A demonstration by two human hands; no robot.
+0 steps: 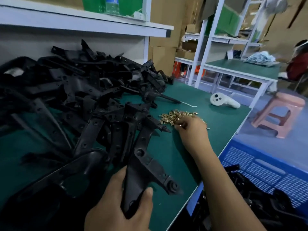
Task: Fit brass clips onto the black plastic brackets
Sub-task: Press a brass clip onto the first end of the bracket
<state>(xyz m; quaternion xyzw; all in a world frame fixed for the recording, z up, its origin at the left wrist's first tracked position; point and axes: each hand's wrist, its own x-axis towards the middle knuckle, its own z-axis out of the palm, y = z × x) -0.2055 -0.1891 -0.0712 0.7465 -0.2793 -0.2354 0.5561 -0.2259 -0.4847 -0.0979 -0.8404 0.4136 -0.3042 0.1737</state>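
Bracket (141, 165): gripped by left hand (120, 205), no clip seen fitted. Clips (180, 116): heaped right of bracket pile (75, 90), being pinched at by right hand (191, 129). Pile left unfitted

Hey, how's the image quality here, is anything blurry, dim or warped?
Head view: dim overall, so the heap of black brackets merges into one dark mass with little detail; wide-angle warp bows the white shelf and table edge; the right hand at the brass clips is slightly soft; the background is blurred; the left hand and its held bracket read fairly clearly.
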